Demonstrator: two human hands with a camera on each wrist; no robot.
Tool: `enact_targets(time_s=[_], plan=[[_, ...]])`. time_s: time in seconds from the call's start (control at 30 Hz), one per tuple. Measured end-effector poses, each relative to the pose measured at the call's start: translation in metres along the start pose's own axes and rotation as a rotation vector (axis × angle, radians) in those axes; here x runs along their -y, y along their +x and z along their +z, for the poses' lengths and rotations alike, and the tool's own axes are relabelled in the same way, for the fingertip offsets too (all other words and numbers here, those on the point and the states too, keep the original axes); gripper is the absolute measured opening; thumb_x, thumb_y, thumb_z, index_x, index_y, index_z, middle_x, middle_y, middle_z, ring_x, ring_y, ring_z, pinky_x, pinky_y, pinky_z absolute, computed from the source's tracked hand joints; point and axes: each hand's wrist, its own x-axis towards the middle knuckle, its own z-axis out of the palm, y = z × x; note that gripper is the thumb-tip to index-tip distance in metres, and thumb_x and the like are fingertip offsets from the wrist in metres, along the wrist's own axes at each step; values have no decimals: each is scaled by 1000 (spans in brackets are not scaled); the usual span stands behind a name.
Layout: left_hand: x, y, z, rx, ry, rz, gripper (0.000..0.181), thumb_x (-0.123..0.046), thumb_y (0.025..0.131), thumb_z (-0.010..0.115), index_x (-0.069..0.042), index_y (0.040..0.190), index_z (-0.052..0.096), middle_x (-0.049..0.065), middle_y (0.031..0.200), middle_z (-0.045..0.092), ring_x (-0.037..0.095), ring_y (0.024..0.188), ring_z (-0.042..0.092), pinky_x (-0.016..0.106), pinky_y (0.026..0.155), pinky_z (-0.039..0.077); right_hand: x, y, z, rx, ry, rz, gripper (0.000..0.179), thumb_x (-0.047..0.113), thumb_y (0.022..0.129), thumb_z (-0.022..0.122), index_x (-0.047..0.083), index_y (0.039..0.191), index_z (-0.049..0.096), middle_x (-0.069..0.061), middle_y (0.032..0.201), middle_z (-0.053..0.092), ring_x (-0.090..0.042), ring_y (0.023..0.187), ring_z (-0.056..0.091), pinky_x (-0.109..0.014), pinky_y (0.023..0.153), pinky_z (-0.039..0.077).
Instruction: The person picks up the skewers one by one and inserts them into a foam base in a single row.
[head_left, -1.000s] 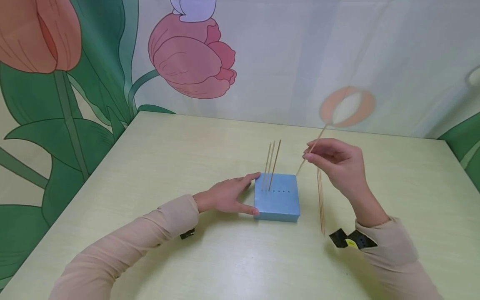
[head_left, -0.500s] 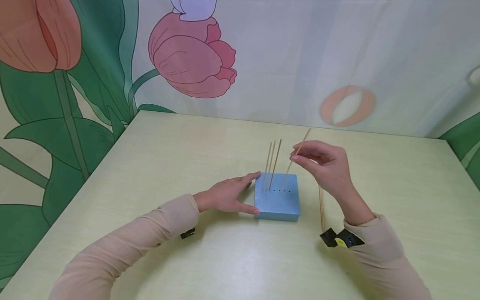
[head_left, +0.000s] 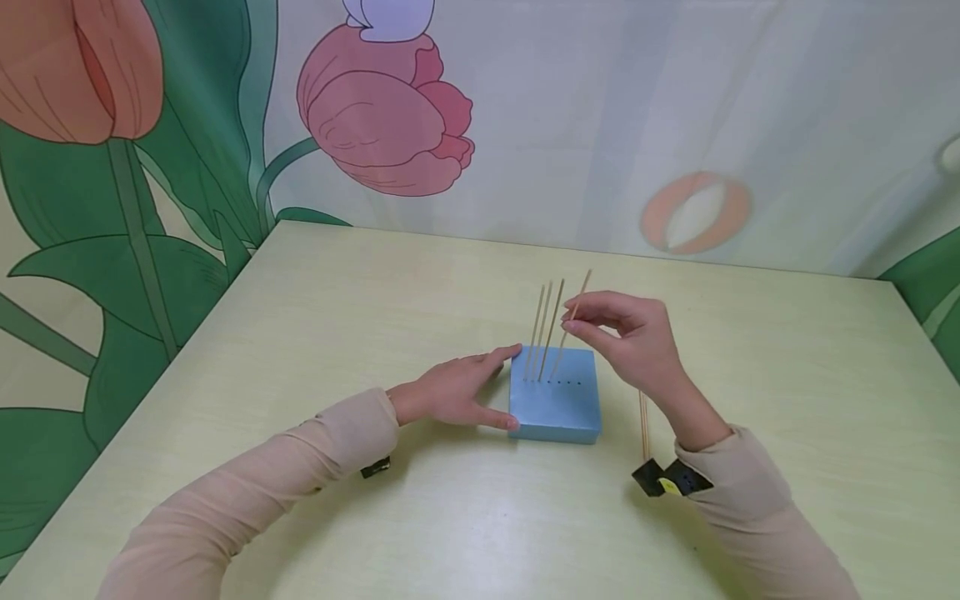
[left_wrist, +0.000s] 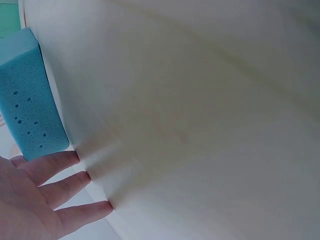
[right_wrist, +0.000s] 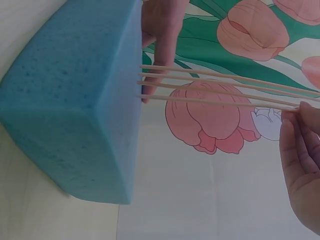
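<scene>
A blue foam block (head_left: pixel 555 412) lies on the table with a row of small holes in its top. Three thin wooden sticks (head_left: pixel 536 329) stand in its left holes, leaning slightly. Between thumb and fingertips my right hand (head_left: pixel 637 337) pinches another wooden stick (head_left: pixel 587 279), tilted, its lower end at the row just right of the standing ones. The right wrist view shows this held stick (right_wrist: pixel 215 102) reaching the block's top face; whether it is inside a hole I cannot tell. My left hand (head_left: pixel 453 390) touches the block's left side, thumb and forefinger spread at its corners.
Several loose sticks (head_left: pixel 644 425) lie right of the block, partly hidden under my right wrist. A backdrop (head_left: pixel 555 125) printed with flowers rises behind the table (head_left: pixel 360 308). Black devices (head_left: pixel 671 477) are strapped at both wrists.
My right hand has moved left and slightly down with the stick, from beside the block to over its hole row. The stick's lower end now meets the row. The left hand stays put.
</scene>
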Motion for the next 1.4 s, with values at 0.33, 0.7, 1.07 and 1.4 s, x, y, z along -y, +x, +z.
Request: enact_targets(time_s=[0.33,0.7,1.07,1.4], plan=[[0,-1,0,-3,-5,-3,99,-59,75,62,-18,147,8,11,143,33,22,129,35,37,101,32,-11,-6,7,16,-116,29,18,-16,71,68,-7,87,67,-15,76,67,-5,70,63,-21,68,51],[0,0,-1,-7,-4,5,99,-59,75,63,-17,147,9,12,143,34,22,129,35,37,101,32,-10,-7,9,41,-182,62,18,-11,71,70,-6,88,67,-12,77,68,-5,71,63,-19,68,51],[-1,-1,-1,2,1,-14,100,-60,75,62,-19,147,8,11,143,34,23,129,35,38,100,33,-6,-13,-7,56,-236,109,23,-10,72,70,-6,94,67,-13,82,68,-1,74,62,-17,68,50],[-1,-2,0,5,9,-4,100,-61,75,61,-19,147,7,9,143,34,24,129,35,38,100,33,-13,-25,-34,72,-348,250,25,-1,75,71,-2,100,66,-12,83,68,0,71,61,-14,65,48]])
